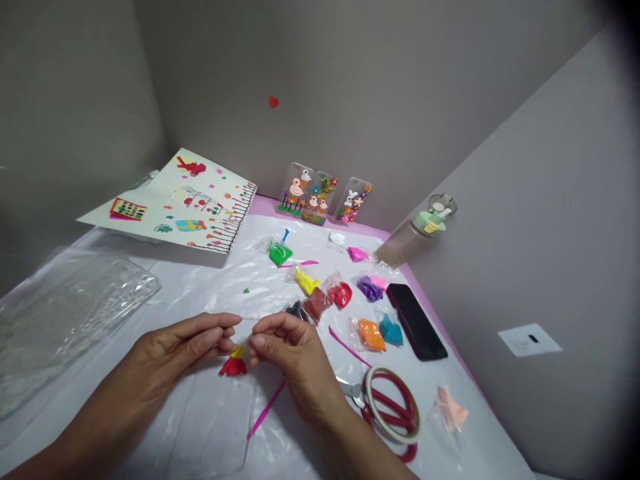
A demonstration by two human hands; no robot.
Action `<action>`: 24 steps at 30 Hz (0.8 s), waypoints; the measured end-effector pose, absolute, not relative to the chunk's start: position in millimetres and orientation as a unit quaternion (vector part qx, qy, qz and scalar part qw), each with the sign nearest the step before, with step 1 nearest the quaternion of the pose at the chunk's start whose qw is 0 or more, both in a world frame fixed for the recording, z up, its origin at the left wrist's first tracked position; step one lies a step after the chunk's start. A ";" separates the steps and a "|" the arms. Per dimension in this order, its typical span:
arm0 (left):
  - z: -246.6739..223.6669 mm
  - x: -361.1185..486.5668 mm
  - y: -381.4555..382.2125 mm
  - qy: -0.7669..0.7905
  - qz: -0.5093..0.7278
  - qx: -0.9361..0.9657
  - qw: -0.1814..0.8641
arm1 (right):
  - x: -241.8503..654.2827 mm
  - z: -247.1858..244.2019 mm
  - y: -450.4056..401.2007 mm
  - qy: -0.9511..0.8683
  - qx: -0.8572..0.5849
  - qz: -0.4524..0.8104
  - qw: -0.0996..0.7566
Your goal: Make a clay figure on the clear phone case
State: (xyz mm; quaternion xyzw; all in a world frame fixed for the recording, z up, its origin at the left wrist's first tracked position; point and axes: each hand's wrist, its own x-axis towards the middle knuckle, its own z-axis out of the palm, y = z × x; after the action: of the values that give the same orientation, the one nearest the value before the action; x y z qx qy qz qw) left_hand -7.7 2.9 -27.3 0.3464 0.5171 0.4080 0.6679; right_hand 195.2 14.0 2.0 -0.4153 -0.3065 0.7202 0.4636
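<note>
Left hand (193,341) and right hand (290,353) nearly met, thumbs in against loosely curled fingers; couldn't tell if either held anything. The clear case (213,427) below them looked mostly bare, so I'd guess early days, plenty left. Scissors (393,404) partly vanished under the right wrist. Red-and-yellow clay (235,363), seemingly shaped already, sat just below the left fingertips, partly covered.

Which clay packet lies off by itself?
The peach packet, alone at the near right; the other packets are grouped farther back, to the left of the phone.
</note>
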 end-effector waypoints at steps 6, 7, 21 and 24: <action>-37.8 -10.9 5.1 0.533 0.410 0.370 0.641 | 194.5 1.2 14.2 -0.309 -0.403 0.729 0.458; -39.2 -11.2 5.4 0.531 0.411 0.369 0.643 | 194.2 1.5 14.1 -0.310 -0.402 0.729 0.458; -22.4 -5.2 8.3 0.491 0.397 0.450 0.632 | 193.7 1.3 14.3 -0.316 -0.397 0.731 0.456; -23.7 -4.3 8.5 0.483 0.401 0.428 0.650 | 194.1 0.3 13.6 -0.308 -0.393 0.738 0.454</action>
State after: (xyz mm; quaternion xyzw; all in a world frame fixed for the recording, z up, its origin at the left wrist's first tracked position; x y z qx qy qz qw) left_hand -4.3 8.5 -23.7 0.4279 0.4829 0.4013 0.6501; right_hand 194.1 13.6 0.3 -0.3934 -0.3082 0.7376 0.4540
